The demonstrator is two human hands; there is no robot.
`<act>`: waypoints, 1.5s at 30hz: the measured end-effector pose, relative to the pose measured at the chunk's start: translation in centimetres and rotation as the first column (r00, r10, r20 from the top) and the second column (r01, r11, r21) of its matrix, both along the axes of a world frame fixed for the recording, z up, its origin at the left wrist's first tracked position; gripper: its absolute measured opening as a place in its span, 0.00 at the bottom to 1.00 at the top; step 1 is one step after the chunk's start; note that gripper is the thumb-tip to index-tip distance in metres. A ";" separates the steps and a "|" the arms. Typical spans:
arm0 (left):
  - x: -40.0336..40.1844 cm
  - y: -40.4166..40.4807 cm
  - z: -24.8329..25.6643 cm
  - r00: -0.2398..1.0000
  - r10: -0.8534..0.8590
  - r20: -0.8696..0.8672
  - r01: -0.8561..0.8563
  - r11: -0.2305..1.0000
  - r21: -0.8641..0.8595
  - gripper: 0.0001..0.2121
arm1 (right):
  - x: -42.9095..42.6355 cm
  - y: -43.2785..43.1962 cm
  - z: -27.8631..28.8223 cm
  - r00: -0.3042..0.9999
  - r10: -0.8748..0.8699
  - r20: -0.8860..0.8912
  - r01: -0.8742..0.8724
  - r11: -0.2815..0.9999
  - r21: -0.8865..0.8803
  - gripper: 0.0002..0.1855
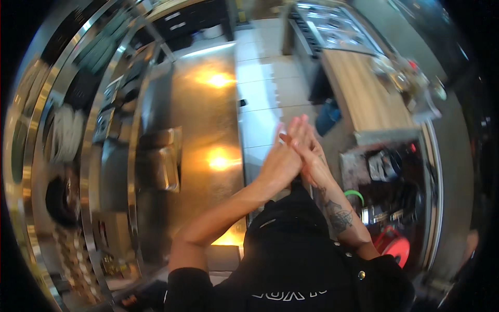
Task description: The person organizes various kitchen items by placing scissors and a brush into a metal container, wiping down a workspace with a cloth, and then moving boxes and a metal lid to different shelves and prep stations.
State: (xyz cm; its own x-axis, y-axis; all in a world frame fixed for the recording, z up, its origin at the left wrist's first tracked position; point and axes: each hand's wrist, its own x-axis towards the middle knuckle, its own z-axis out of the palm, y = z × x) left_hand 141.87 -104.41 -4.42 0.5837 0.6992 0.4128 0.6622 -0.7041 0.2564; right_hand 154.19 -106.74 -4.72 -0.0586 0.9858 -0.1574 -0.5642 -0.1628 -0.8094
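My left hand (281, 162) and my right hand (312, 154) are pressed against each other in front of my body, above the floor aisle. The right thumb crosses over the left hand, and its other fingers point forward with the thumb apart from them. No object shows between the hands. Motion blur and overlap hide how the left fingers are bent. A black apron (288, 226) covers my front. To the left of the hands runs a shiny metal counter (210, 121) with bright lamp reflections.
Metal shelving (134, 163) with stacked plates (66, 132) and metal trays (169, 165) stands left. To the right are a wooden counter (362, 89), a gas stove (331, 27), a blue bin (328, 117) and a lower shelf holding a red round object (395, 247). Pale floor tiles (255, 93) run ahead.
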 end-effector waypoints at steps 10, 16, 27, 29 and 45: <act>2.1 7.3 -2.1 0.423 0.342 0.839 0.068 0.912 -0.405 0.27 | -3.6 15.6 -7.0 0.728 0.516 -0.451 -0.602 0.797 -0.059 0.13; 5.8 13.9 -2.7 0.044 0.555 0.831 -0.145 0.826 -0.545 0.31 | -2.7 21.4 -4.3 0.806 0.558 0.198 -0.580 0.811 0.076 0.16; -2.9 10.1 -6.4 0.230 0.786 0.573 -0.222 0.616 -0.756 0.18 | -8.0 19.6 -7.7 0.444 0.895 0.035 -0.893 0.446 -0.063 0.25; -3.1 10.9 -8.3 0.056 0.827 0.560 -0.227 0.556 -0.799 0.15 | -8.7 18.6 -12.1 0.500 0.866 -0.031 -0.866 0.499 -0.030 0.22; -8.6 1.2 -12.0 -0.138 0.946 0.292 -0.666 0.130 -0.735 0.17 | -12.9 14.2 -14.8 -0.170 0.007 0.985 -0.951 0.262 -0.166 0.24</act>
State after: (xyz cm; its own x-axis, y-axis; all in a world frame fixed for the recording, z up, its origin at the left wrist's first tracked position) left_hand 133.30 -103.16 -16.40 -0.8488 0.5210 -0.0905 0.1893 0.4592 0.8679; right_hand 141.30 -92.55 -19.56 -0.8865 0.4094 -0.2154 0.4604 0.7346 -0.4985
